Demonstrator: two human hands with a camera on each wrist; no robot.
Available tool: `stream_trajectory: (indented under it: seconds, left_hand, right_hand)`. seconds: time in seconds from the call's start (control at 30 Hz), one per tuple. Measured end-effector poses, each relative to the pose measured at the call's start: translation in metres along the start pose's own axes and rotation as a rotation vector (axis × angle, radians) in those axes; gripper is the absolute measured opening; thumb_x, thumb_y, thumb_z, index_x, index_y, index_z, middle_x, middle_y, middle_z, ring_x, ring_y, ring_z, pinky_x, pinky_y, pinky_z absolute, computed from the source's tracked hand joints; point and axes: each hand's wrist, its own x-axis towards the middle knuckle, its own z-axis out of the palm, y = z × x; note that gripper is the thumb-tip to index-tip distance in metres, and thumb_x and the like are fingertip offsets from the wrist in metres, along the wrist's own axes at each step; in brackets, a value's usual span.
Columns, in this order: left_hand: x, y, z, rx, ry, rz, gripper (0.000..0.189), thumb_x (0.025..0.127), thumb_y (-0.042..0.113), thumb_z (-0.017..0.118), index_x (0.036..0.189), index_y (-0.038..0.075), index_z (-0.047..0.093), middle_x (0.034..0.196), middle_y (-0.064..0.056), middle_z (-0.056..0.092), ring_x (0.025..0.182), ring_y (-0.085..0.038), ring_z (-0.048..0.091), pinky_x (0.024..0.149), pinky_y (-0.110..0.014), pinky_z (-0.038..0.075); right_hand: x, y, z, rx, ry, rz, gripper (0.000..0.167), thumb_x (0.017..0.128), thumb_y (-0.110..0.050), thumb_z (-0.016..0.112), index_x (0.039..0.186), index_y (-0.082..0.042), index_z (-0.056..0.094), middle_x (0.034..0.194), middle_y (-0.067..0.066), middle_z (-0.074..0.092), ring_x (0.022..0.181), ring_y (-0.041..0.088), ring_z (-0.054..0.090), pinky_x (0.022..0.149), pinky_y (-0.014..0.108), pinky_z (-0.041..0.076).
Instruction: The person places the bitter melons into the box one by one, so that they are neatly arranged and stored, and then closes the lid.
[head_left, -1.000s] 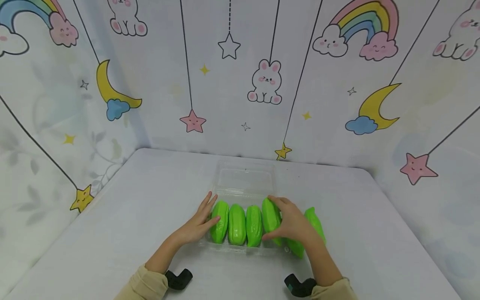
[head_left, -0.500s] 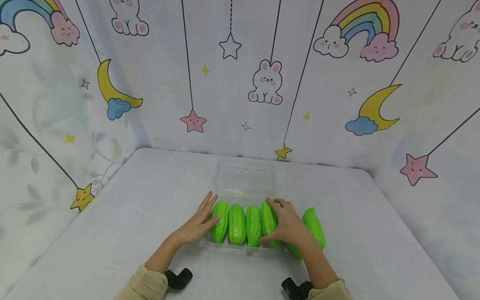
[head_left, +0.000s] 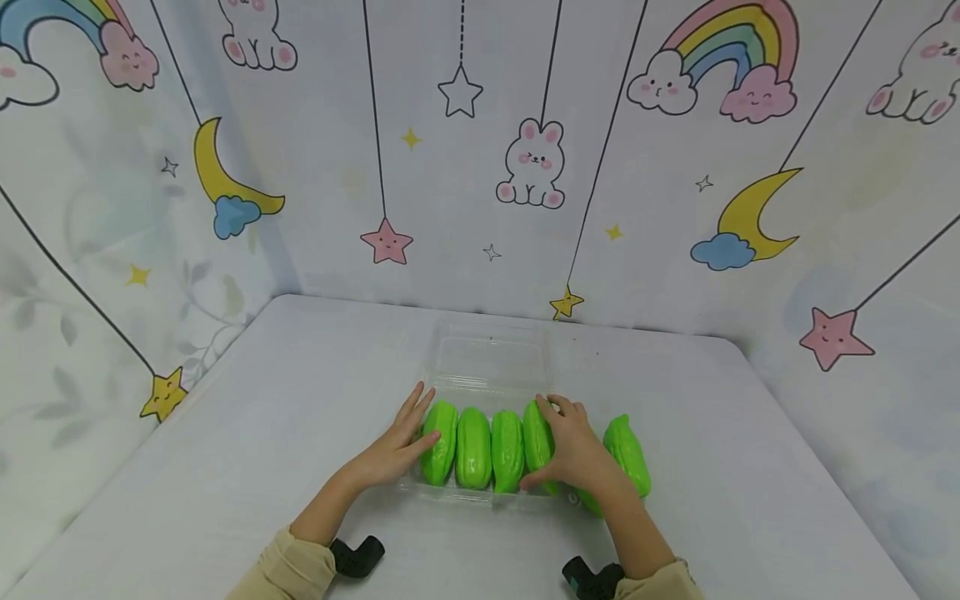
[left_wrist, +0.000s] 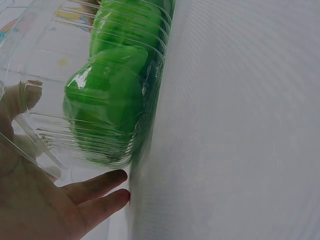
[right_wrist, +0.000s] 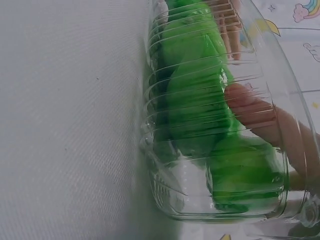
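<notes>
Against a cartoon-printed backdrop (head_left: 450,183), on a white worktop (head_left: 337,350), work over the clear container (head_left: 457,497) with its lid (head_left: 491,350) folded back. With the left hand (head_left: 396,448) at the left end, fingers spread apart, steady against sliding. With the right hand (head_left: 576,446) clamped on the fourth green piece (head_left: 536,437), seemingly raised inside the container's right end, settle it gently beside the third piece (head_left: 507,450). Avoid brushing the far-right piece (head_left: 628,457).

From here I count six green pods (head_left: 474,448), two hands (head_left: 392,452), two black tubes (head_left: 358,557), one box (head_left: 453,497), one table (head_left: 337,358).
</notes>
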Motion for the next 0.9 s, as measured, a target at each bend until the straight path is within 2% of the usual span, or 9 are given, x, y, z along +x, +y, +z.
stream_trajectory:
  seconds: [0.27, 0.53, 0.63, 0.77, 0.9]
  left_hand:
    - [0.0, 0.0, 0.0, 0.009, -0.006, -0.001, 0.066, 0.098, 0.031, 0.042, 0.148, 0.013, 0.003, 0.151, -0.01, -0.013, 0.137, -0.034, -0.007, 0.102, -0.063, 0.01]
    - [0.0, -0.001, 0.0, 0.016, -0.005, 0.002, 0.066, 0.098, 0.031, 0.042, 0.148, 0.012, 0.003, 0.151, -0.011, -0.013, 0.137, -0.033, -0.007, 0.102, -0.062, 0.011]
    - [0.0, 0.0, 0.0, 0.018, -0.003, 0.003, 0.066, 0.098, 0.031, 0.042, 0.148, 0.012, 0.003, 0.151, -0.011, -0.013, 0.137, -0.034, -0.007, 0.102, -0.063, 0.011]
    - [0.0, 0.001, -0.001, 0.014, -0.002, 0.004, 0.066, 0.098, 0.03, 0.042, 0.148, 0.012, 0.004, 0.151, -0.01, -0.013, 0.137, -0.035, -0.007, 0.101, -0.063, 0.011]
    - [0.0, 0.001, -0.001, 0.014, -0.004, 0.003, 0.066, 0.098, 0.03, 0.042, 0.148, 0.012, 0.003, 0.151, -0.01, -0.013, 0.137, -0.034, -0.007, 0.102, -0.062, 0.011]
  right_hand:
    - [-0.002, 0.005, -0.001, 0.079, 0.005, -0.024, 0.124, 0.042, -0.05, 0.087, 0.143, -0.006, 0.03, 0.14, 0.019, 0.032, 0.126, 0.046, 0.026, 0.091, 0.058, 0.037]
    - [-0.005, 0.011, -0.004, 0.166, 0.017, -0.064, 0.12, 0.046, -0.053, 0.085, 0.143, -0.009, 0.031, 0.141, 0.02, 0.032, 0.126, 0.042, 0.03, 0.093, 0.058, 0.035]
    - [-0.007, 0.014, -0.006, 0.214, 0.022, -0.07, 0.118, 0.047, -0.054, 0.084, 0.143, -0.01, 0.031, 0.14, 0.021, 0.033, 0.111, 0.035, 0.046, 0.088, 0.05, 0.042]
    - [-0.008, 0.02, -0.009, 0.267, 0.023, -0.075, 0.116, 0.049, -0.054, 0.084, 0.144, -0.014, 0.031, 0.139, 0.019, 0.034, 0.091, 0.024, 0.053, 0.076, 0.038, 0.048]
    - [-0.009, 0.027, -0.013, 0.307, 0.04, -0.1, 0.112, 0.05, -0.051, 0.084, 0.143, -0.016, 0.033, 0.137, 0.016, 0.038, 0.097, 0.03, 0.054, 0.073, 0.037, 0.049]
